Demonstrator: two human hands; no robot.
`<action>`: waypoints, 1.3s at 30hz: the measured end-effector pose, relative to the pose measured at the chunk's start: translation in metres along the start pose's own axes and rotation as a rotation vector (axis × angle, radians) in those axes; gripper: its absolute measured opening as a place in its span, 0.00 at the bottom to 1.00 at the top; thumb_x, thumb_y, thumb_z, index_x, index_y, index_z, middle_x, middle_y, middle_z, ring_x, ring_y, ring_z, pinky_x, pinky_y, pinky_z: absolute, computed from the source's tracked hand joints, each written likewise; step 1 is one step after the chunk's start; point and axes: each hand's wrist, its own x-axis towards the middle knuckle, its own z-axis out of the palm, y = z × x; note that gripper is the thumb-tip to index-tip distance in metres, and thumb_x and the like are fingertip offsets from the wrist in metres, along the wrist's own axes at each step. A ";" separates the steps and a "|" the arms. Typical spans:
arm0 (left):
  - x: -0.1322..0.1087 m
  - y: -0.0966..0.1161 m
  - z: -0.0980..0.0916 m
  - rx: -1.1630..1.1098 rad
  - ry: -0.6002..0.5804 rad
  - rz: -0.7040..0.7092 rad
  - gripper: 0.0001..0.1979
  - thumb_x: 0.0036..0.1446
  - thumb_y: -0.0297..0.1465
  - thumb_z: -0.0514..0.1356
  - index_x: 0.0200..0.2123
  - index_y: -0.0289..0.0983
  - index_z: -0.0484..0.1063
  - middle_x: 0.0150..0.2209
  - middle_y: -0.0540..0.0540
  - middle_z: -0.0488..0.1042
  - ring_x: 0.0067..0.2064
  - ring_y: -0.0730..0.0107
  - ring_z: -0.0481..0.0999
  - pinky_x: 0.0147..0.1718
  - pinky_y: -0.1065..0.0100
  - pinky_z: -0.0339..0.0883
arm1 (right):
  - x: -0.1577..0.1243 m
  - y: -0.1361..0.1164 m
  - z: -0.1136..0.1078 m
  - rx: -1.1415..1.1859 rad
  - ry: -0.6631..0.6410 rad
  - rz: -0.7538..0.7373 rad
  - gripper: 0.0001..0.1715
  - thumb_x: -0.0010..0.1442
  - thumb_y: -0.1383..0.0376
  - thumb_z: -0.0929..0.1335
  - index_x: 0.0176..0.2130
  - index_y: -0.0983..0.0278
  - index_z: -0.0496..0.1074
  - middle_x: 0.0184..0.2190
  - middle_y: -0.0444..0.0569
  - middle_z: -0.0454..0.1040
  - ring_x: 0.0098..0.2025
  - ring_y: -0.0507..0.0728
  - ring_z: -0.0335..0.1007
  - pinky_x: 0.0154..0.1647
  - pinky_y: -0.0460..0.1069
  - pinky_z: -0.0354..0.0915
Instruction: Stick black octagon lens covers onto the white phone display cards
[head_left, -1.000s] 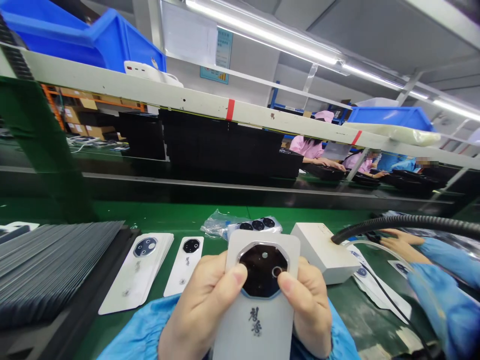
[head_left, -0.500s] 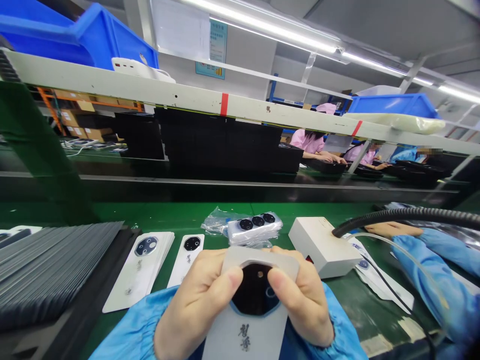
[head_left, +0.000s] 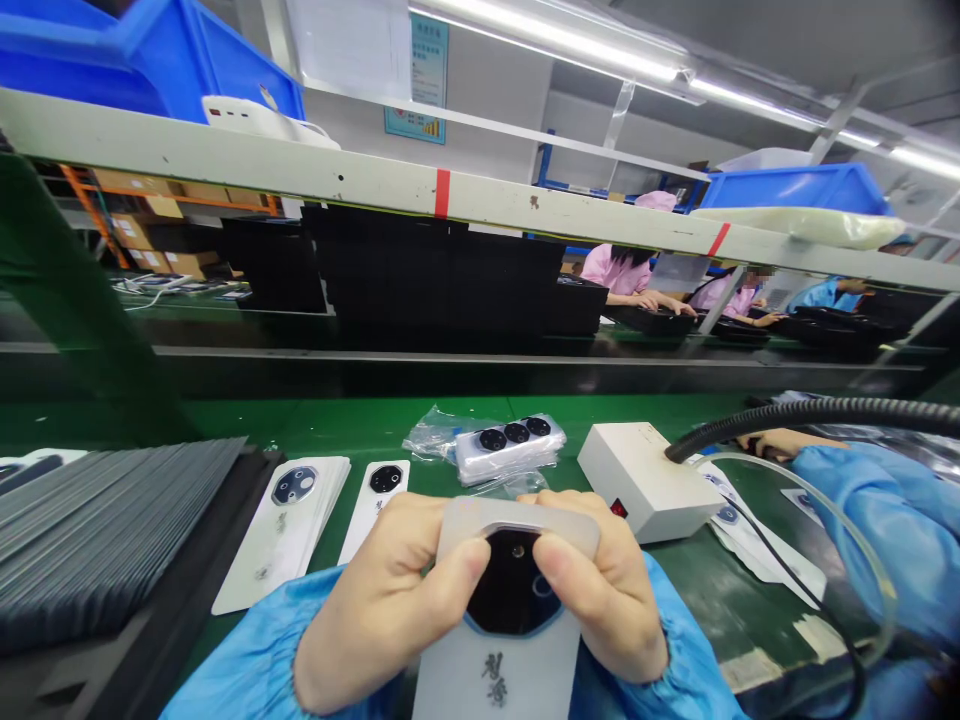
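Observation:
Both my hands grip one white phone back cover (head_left: 501,668) with a black octagonal camera window, low in the middle of the view. My left hand (head_left: 382,600) wraps its left edge with the thumb pressed on the window's left rim. My right hand (head_left: 611,600) wraps the right edge, thumb on the window's right rim. The cover tilts away from me, and black characters are printed below the window. Blue sleeves cover both my wrists.
On the green belt lie a stack of white covers (head_left: 281,530), a single cover (head_left: 375,505), bagged camera pieces (head_left: 510,447) and a white box (head_left: 645,480) with a black hose (head_left: 810,415). Dark trays (head_left: 97,530) fill the left. A co-worker's blue sleeve (head_left: 877,520) is at right.
The cover has dropped lower and tilted back in my hands, and my thumbs have slid inward over the window's rim. The view has shifted slightly up and left.

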 end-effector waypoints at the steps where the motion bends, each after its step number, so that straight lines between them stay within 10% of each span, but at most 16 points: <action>1: 0.001 -0.001 -0.002 0.019 -0.017 -0.023 0.18 0.55 0.38 0.53 0.18 0.35 0.64 0.19 0.50 0.62 0.23 0.75 0.60 0.22 0.73 0.55 | 0.002 0.000 0.000 -0.011 -0.033 0.003 0.16 0.60 0.63 0.59 0.21 0.64 0.53 0.18 0.41 0.52 0.21 0.48 0.49 0.22 0.46 0.49; 6: -0.003 -0.006 -0.004 0.050 0.054 -0.090 0.18 0.56 0.38 0.52 0.17 0.36 0.57 0.18 0.52 0.55 0.22 0.77 0.54 0.21 0.73 0.50 | 0.011 0.002 0.002 -0.055 -0.206 0.058 0.18 0.60 0.64 0.59 0.20 0.64 0.53 0.17 0.40 0.53 0.20 0.47 0.49 0.21 0.45 0.48; 11: -0.043 -0.046 0.019 -0.151 0.387 -0.280 0.16 0.55 0.42 0.54 0.24 0.35 0.64 0.23 0.52 0.61 0.26 0.76 0.59 0.26 0.73 0.55 | 0.009 0.027 0.012 -0.074 -0.184 0.182 0.18 0.62 0.60 0.60 0.24 0.66 0.62 0.20 0.42 0.61 0.23 0.47 0.56 0.23 0.44 0.53; 18: -0.099 -0.109 0.043 -0.279 0.413 -0.554 0.16 0.55 0.40 0.55 0.30 0.31 0.70 0.25 0.49 0.69 0.28 0.74 0.65 0.28 0.73 0.58 | -0.049 0.085 0.042 -0.065 -0.167 0.430 0.18 0.63 0.58 0.59 0.32 0.68 0.69 0.28 0.46 0.71 0.30 0.51 0.65 0.31 0.45 0.60; 24: -0.092 -0.124 0.040 -0.296 0.401 -0.506 0.24 0.53 0.37 0.58 0.53 0.38 0.60 0.48 0.43 0.71 0.45 0.62 0.72 0.41 0.66 0.66 | -0.051 0.112 0.049 -0.040 -0.115 0.523 0.18 0.60 0.56 0.60 0.37 0.65 0.70 0.35 0.48 0.73 0.39 0.55 0.68 0.41 0.48 0.62; 33: -0.009 -0.166 -0.063 0.421 0.640 -0.525 0.22 0.52 0.30 0.58 0.50 0.33 0.58 0.42 0.42 0.71 0.44 0.62 0.72 0.44 0.58 0.65 | -0.044 0.135 0.014 -0.235 -0.060 0.602 0.16 0.59 0.54 0.59 0.35 0.64 0.64 0.21 0.41 0.64 0.24 0.49 0.60 0.26 0.45 0.57; 39: 0.002 -0.186 -0.095 0.848 0.535 -0.595 0.28 0.53 0.33 0.57 0.56 0.32 0.55 0.50 0.37 0.66 0.51 0.57 0.66 0.51 0.54 0.59 | -0.061 0.122 0.001 -0.366 -0.179 0.600 0.09 0.58 0.61 0.61 0.33 0.64 0.66 0.23 0.41 0.67 0.25 0.49 0.61 0.28 0.45 0.57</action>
